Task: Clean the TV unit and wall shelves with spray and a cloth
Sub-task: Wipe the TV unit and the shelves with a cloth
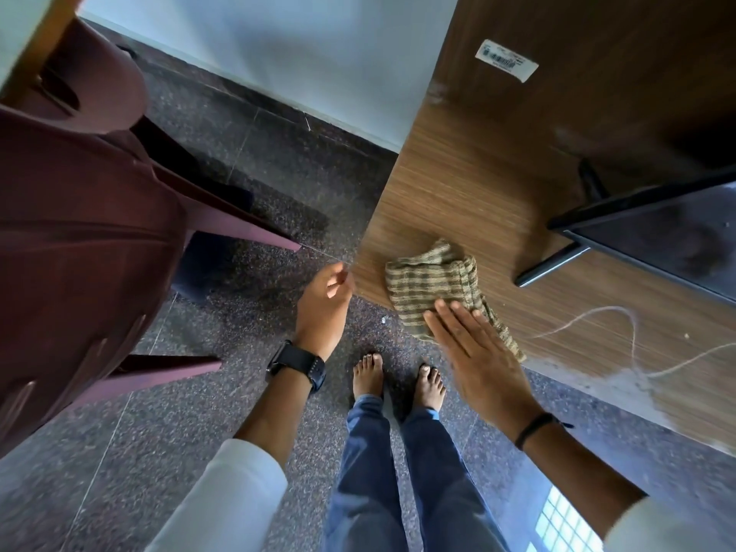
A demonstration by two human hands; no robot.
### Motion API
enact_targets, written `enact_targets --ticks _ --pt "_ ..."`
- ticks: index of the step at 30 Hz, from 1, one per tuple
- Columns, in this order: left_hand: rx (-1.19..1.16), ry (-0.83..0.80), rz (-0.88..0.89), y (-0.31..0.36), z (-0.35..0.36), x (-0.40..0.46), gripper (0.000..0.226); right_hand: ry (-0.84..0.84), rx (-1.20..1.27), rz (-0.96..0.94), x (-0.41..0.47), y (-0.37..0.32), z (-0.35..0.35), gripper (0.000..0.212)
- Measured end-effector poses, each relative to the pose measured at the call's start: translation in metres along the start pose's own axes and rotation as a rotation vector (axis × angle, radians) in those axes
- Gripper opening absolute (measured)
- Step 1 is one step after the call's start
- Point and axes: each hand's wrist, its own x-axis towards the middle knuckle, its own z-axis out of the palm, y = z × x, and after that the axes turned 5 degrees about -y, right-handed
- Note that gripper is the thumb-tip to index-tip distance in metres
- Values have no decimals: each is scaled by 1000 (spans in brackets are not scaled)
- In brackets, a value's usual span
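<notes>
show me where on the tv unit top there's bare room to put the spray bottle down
Bare wood lies on the TV unit top between the cloth and the back panel with the barcode sticker. Crowded: the front corner, where the right hand presses the cloth; the TV and its stand leg; the string along the front edge.

Your cloth [434, 284] lies on the TV unit [470, 185] near its left corner, with your right hand [478, 352] flat on its near edge. The TV [657, 229] stands to the right, further back. Your left hand [324, 304] hangs just left of the unit, over the floor [255, 161]; the chair [79, 217] sits far left.
</notes>
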Motion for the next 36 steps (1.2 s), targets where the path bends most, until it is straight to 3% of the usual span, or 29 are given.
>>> enact_targets --ticks 3,8,14,21,27,31,33,36 --pt "161 51 65 2 5 2 27 3 -35 -61 15 4 -4 57" --pt "292 77 89 11 7 0 31 -35 -126 -194 59 20 -11 57" --pt "329 101 104 24 16 2 33 -34 -95 -166 108 17 -29 55" --pt "479 28 240 44 26 19 46 48 21 289 192 61 -61 56" --pt "602 -36 404 65 47 33 54 92 173 447 179 70 -59 55" --pt "715 -75 418 54 56 35 62 240 250 824 140 89 -42 63" --pt "766 -88 415 47 56 35 68 232 328 990 135 91 -40 61" --pt "753 -111 446 40 53 36 73 291 356 1075 149 82 -45 60"
